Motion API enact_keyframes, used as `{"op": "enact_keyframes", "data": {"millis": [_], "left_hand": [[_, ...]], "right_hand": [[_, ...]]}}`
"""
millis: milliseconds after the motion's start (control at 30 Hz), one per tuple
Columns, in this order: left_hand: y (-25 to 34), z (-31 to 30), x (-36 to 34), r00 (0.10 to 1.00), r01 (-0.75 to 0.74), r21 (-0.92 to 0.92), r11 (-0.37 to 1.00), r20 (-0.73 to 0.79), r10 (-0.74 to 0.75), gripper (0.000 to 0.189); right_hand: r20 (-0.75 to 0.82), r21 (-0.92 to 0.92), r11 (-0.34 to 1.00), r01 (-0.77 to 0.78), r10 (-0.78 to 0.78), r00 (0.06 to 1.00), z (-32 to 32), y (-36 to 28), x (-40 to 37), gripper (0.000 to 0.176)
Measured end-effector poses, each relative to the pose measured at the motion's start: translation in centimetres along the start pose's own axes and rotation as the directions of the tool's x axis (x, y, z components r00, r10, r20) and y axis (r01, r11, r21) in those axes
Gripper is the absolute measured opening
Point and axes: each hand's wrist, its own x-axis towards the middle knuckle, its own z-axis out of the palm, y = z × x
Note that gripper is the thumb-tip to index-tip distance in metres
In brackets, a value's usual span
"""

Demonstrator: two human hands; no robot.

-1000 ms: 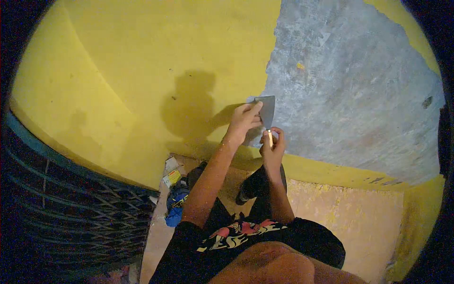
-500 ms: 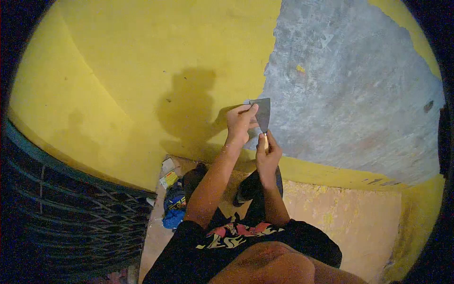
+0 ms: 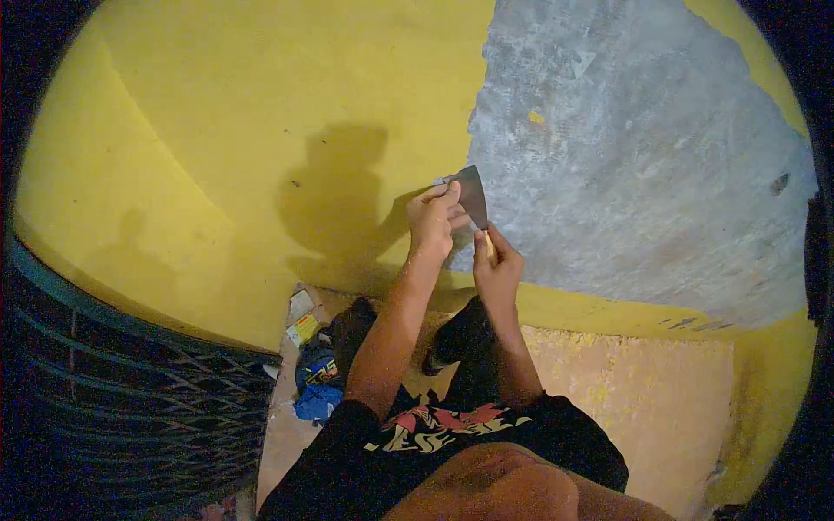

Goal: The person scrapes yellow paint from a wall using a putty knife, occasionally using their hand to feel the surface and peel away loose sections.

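My right hand (image 3: 498, 267) is closed around the light handle of a scraper (image 3: 474, 198), whose dark, wide blade points up. My left hand (image 3: 432, 220) pinches the blade's left edge between thumb and fingers. Behind both hands stands a wall with yellow paint (image 3: 226, 78) on the left and a large bare grey patch (image 3: 643, 165) on the right. The blade overlaps the ragged border between yellow and grey in this view. A small yellow fleck (image 3: 536, 117) remains within the grey.
A dark metal lattice (image 3: 130, 391) fills the lower left. Beside it on the floor lie a blue bag (image 3: 319, 403) and small packets (image 3: 303, 329) against the wall's foot. Pale floor (image 3: 625, 391) with yellow flecks runs to the lower right.
The scraper has tilted further left, its blade turning in my hands. Both hands still hold it. The view has shifted slightly, so the wall appears a little further left.
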Motion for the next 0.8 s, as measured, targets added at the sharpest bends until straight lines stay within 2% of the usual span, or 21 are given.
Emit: {"op": "enact_keyframes", "data": {"millis": [33,67,133,167,200,267,300,367,400,467,500,533,567,600,667,700,733,767,800], "left_hand": [[-0.1,-0.1,0.1,0.999,-0.037,0.02,0.999,-0.007,0.037,0.023],[0.0,-0.2,0.5,0.999,-0.038,0.018,0.999,-0.004,0.038,0.023],[2.8,0.2,0.0,0.991,-0.132,-0.043,0.99,0.014,0.133,0.019],[4.9,0.7,-0.7,0.992,-0.127,-0.033,0.991,0.016,0.128,0.019],[6.3,0.4,-0.4,0.99,-0.139,-0.028,0.99,0.006,0.139,0.019],[8.4,0.2,0.2,0.972,-0.179,0.051,0.983,0.161,0.169,0.023],[8.7,0.4,-0.6,0.972,-0.186,0.05,0.981,0.155,0.176,0.023],[9.0,1.1,-2.8,0.973,-0.194,0.234,0.953,0.167,0.158,0.03],[8.3,0.8,-3.2,0.973,-0.198,0.235,0.952,0.166,0.162,0.03],[6.1,-0.4,-3.3,0.981,-0.196,0.635,0.747,0.115,0.159,0.04],[4.8,-2.0,-3.0,0.981,-0.193,0.637,0.746,0.116,0.155,0.04],[3.5,-4.0,-2.5,0.917,-0.315,0.9,0.301,0.207,0.341,0.044],[2.9,-5.0,-2.1,0.815,-0.3,0.926,-0.23,0.374,0.442,0.047],[3.2,-4.6,-2.3,0.815,-0.301,0.925,-0.232,0.376,0.44,0.047],[4.2,-3.8,-2.3,0.86,-0.34,0.936,0.091,0.271,0.432,0.044],[5.1,-3.0,-2.5,0.862,-0.337,0.937,0.089,0.269,0.43,0.044],[5.7,-2.1,-2.4,0.927,-0.335,0.843,0.421,0.215,0.307,0.045],[5.8,-1.5,-2.6,0.966,-0.258,0.66,0.706,0.201,0.166,0.046],[5.3,-1.6,-2.5,0.966,-0.255,0.658,0.708,0.197,0.165,0.046]], "right_hand": [[0.044,0.009,0.996,-0.086,0.086,0.995,0.0,0.0,0.3,0.043],[0.043,0.008,0.997,-0.083,0.082,0.996,0.2,-0.2,0.7,0.043],[0.019,0.067,0.986,0.153,-0.155,0.988,1.0,-2.2,1.5,0.042],[0.114,0.105,0.989,0.106,-0.118,0.986,0.6,-4.0,2.1,0.039],[0.123,0.118,0.987,0.108,-0.122,0.985,0.5,-5.9,2.5,0.039],[0.164,0.08,0.992,0.095,-0.107,0.981,0.6,-8.0,3.0,0.038],[0.172,0.085,0.992,0.098,-0.111,0.979,0.7,-7.7,2.8,0.038],[0.059,0.163,0.971,0.178,-0.189,0.98,1.2,-5.6,1.7,0.038],[0.061,0.166,0.97,0.179,-0.192,0.98,1.3,-4.2,0.9,0.038],[0.002,0.271,0.962,0.033,-0.035,0.999,1.3,-1.6,-0.9,0.04],[0.0,0.271,0.962,0.03,-0.031,1.0,1.1,-0.9,-1.4,0.04],[-0.004,0.226,0.974,0.002,-0.001,1.0,0.9,-0.3,-1.8,0.04],[-0.01,0.181,0.983,-0.025,0.028,1.0,0.8,0.0,-1.9,0.04],[-0.012,0.182,0.983,-0.027,0.03,0.999,0.7,0.1,-1.9,0.04],[0.028,0.201,0.98,-0.016,0.01,1.0,0.8,0.0,-2.0,0.042],[0.03,0.203,0.979,-0.02,0.014,0.999,1.1,0.0,-2.0,0.042],[0.036,0.216,0.976,-0.016,0.008,0.999,1.3,0.1,-2.0,0.043],[0.042,0.227,0.974,-0.012,0.003,0.999,1.5,0.1,-2.1,0.044],[0.046,0.224,0.975,-0.013,0.003,0.999,1.6,-0.3,-2.4,0.044]]}}
